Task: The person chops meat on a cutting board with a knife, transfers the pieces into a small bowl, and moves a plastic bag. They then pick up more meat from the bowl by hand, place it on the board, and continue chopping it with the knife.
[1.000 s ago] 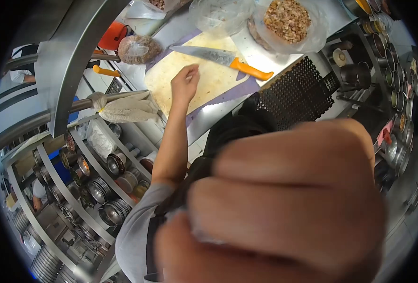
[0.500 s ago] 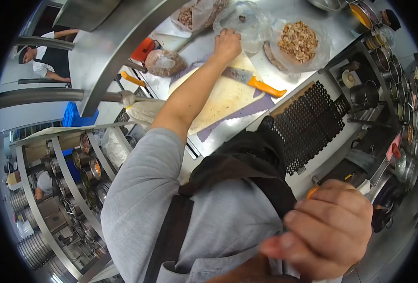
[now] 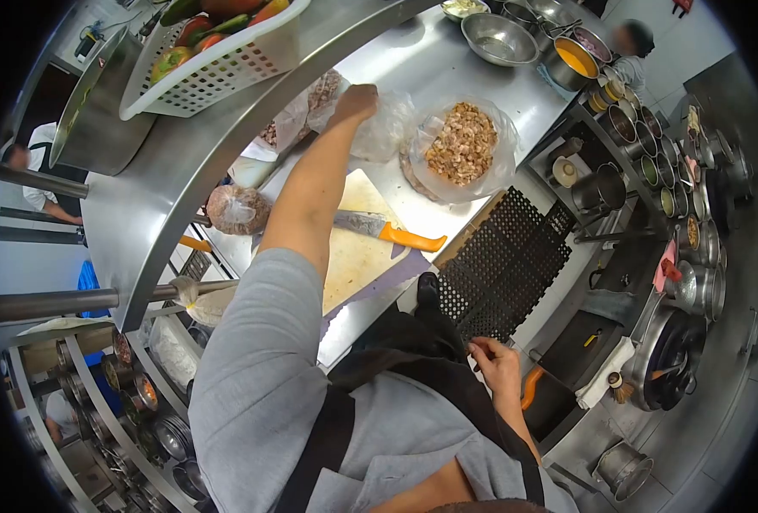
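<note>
My left hand (image 3: pixel 358 102) reaches across the steel table, its fingers closed at the edge of a crumpled clear plastic bag (image 3: pixel 383 130). A bag of chopped meat (image 3: pixel 276 128) lies just beyond that hand. Beneath my forearm is a pale cutting board (image 3: pixel 355 261), on which rests a knife with an orange handle (image 3: pixel 413 238). To the right stands an open clear bag of chopped, seasoned meat (image 3: pixel 462 144). Low beside my dark apron, my right hand (image 3: pixel 498 369) has thumb and fingers drawn together. What they hold, if anything, is too small to tell.
A tied bag of ground-looking food (image 3: pixel 238 210) sits left of the board. Overhead, a steel shelf (image 3: pixel 152 214) carries a white basket of vegetables (image 3: pixel 216 73). A metal bowl (image 3: pixel 500 38) stands at the table's far end. A black perforated mat (image 3: pixel 507 265) covers floor near racked pots.
My right hand has dropped from close to the camera to beside my apron. My left hand stays at the clear bag, which looks more crumpled. The whole view has shifted.
</note>
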The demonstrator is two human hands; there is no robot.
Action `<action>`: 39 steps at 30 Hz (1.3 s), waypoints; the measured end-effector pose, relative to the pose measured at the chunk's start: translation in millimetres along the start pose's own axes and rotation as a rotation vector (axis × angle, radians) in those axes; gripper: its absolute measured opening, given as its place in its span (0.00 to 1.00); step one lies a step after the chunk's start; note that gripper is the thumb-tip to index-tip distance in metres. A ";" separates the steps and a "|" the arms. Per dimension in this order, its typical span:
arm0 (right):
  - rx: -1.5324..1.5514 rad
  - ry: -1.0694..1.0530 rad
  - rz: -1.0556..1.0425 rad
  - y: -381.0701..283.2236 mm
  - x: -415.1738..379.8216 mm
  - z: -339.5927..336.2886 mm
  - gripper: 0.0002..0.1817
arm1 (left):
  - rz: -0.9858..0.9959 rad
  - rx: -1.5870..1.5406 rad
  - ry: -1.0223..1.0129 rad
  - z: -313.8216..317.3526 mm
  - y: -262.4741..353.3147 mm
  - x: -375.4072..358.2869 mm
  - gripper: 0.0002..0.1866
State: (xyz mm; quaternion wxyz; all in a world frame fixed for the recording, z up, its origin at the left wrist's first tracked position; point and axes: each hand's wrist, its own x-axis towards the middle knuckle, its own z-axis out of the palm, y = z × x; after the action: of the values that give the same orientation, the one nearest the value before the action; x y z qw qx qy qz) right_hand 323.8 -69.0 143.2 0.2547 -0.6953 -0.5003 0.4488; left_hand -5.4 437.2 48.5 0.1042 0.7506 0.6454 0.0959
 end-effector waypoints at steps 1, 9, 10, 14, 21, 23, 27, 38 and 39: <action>0.012 0.025 0.005 4.2 6.3 -5.7 0.09 | 0.007 -0.054 0.177 -20.5 11.5 -19.9 0.14; -0.042 -0.159 -0.182 -8.0 95.6 -38.3 0.11 | -0.157 -0.848 0.582 -144.8 33.1 -207.4 0.15; -0.063 -0.193 -0.268 -15.9 110.5 -36.2 0.14 | -0.204 -0.856 0.643 -155.3 42.0 -238.6 0.15; -0.136 -0.288 -0.750 -71.2 159.7 -1.8 0.31 | -0.154 -1.041 0.759 -173.0 67.7 -356.7 0.22; -0.259 -0.688 -1.285 -153.1 98.4 139.9 0.40 | -0.292 -0.943 0.558 -169.5 101.3 -517.2 0.26; -0.290 -0.836 -1.381 -151.3 57.3 178.0 0.32 | -0.325 -1.050 0.486 -165.1 92.1 -564.2 0.27; -0.052 -0.963 -1.370 -141.5 -9.9 256.5 0.17 | -0.465 -0.753 0.577 -172.9 53.9 -656.9 0.29; -0.254 -1.202 -1.197 -172.0 -149.2 401.1 0.21 | -0.804 -0.542 0.462 -146.0 -98.0 -857.8 0.15; -0.254 -1.210 -1.207 -172.4 -148.0 407.8 0.21 | -0.853 -0.484 0.540 -142.5 -107.1 -871.6 0.15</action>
State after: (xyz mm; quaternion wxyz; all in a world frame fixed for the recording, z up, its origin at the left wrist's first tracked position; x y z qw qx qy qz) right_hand -129.4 -180.9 145.7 0.0598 0.0248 -0.8800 0.4706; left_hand -276.1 -404.5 146.9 0.1342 0.3265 0.8552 0.3795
